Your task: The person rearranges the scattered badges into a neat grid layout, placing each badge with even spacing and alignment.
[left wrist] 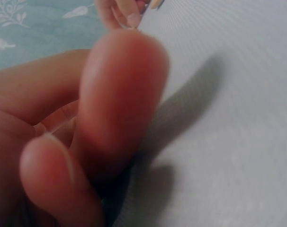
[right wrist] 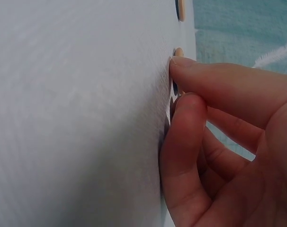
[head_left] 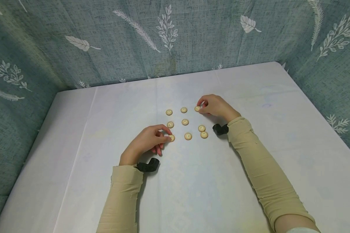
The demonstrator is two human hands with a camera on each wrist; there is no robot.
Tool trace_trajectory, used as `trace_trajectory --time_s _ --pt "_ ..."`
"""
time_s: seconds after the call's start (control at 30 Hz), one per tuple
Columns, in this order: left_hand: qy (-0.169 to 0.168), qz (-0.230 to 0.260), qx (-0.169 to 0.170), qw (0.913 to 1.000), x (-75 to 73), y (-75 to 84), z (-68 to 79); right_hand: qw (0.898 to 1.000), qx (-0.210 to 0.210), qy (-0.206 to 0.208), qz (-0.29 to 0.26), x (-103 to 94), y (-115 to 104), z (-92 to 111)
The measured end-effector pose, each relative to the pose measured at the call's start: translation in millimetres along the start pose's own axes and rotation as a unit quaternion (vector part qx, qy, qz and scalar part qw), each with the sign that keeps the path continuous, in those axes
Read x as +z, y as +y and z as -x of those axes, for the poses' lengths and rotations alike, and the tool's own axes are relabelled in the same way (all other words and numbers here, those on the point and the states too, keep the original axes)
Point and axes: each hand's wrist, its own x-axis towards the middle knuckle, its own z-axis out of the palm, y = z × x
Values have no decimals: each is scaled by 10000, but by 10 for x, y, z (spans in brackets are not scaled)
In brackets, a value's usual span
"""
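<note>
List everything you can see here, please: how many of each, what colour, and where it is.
Round, flat buttons: nine, pale tan, in three rough rows on the table
Cloth-like tabletop: one, whitish, beneath the buttons and arms
Leaf-printed fabric hanging: count unclear, grey-green with white leaves, behind the table and at both sides
Small wrist-worn devices: two, black, one at each wrist
Fabric arm sleeves: two, beige, one on each forearm
Left hand: one, bare, pinching the near-left button
Right hand: one, bare, pinching the far-right button
</note>
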Motion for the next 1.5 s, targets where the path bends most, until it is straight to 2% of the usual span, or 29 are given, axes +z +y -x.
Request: trace_trajectory --time_s 1.0,1.3,1.5 --pt "1 13 -20 10000 6 -26 -24 10000 28 -8 -50 -17 -19 21" --pt "19 -52 51 10000 -7 -18 -8 9997 231 -53 -11 -90 12 17" --pt "-21 -81 117 9999 -3 -17 -14 9998 -14 107 -138 -186 -8 107"
